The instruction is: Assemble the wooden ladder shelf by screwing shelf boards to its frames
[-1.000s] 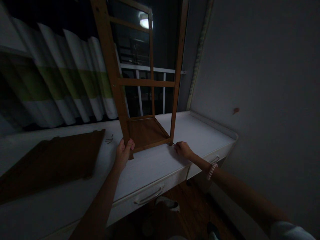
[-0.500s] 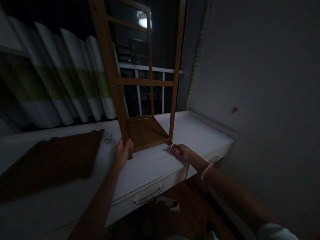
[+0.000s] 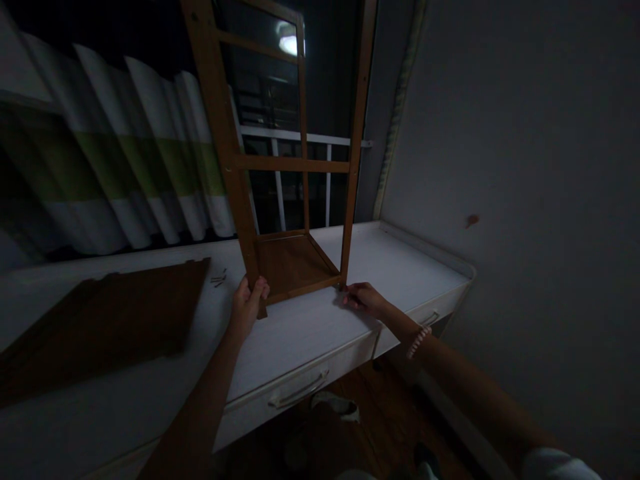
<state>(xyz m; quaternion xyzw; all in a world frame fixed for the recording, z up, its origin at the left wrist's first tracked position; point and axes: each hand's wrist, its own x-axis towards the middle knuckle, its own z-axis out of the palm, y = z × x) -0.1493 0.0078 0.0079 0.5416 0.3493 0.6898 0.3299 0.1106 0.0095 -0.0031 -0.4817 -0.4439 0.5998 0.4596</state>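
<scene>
A tall brown wooden shelf frame (image 3: 291, 164) stands upright on the white desktop (image 3: 305, 333), with a solid bottom shelf (image 3: 295, 260). My left hand (image 3: 247, 299) is closed around its near left leg, just above the foot, thumb on the inner side. At the foot of the near right leg is my right hand (image 3: 364, 298), fingers pinched together at the corner. A thin dark tool shows at its fingertips, mostly hidden by the fingers. Several small screws (image 3: 218, 277) lie on the desktop left of my left hand.
A dark brown wooden panel (image 3: 115, 313) with notched edges lies on the desk at left. Behind the frame are a window with white bars (image 3: 280, 193) and a striped curtain (image 3: 165, 160). A wall (image 3: 540, 200) borders the right side. Drawers with handles (image 3: 300, 392) front the desk.
My right hand has turned slightly at the right foot, and less of the thin tool shows. My left hand keeps its hold. The whole view has shifted a little.
</scene>
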